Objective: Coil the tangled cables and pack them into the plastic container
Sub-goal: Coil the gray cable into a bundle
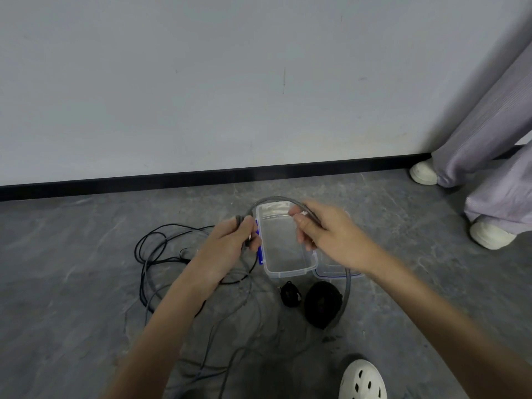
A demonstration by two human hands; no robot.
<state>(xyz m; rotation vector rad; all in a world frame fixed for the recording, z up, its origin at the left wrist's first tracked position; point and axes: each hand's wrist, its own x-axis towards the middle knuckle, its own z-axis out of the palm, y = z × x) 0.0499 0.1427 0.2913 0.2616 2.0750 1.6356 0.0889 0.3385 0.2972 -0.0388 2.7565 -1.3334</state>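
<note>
Hands hold a grey braided cable in an arch above a clear plastic container that stands open on the grey floor, near the black skirting where the floor meets the wall. The left hand grips one end of the cable, fingers curled tight round it beside the container's blue-clipped left side. The right hand pinches the cable between thumb and forefinger over the container's right rim, its other fingers loosely bent below. From there the cable drops past the container's lid, which lies flat against the right side of the box, bends round a large black coiled bundle and trails off blurred across the floor toward the near edge. A smaller black bundle sits just left of the large one, both in front of the container. Tangled black cables sprawl on the floor left of the left wrist. A white perforated shoe shows at the near edge; a second person's lilac trousers and white shoes stand by the wall at the right.
</note>
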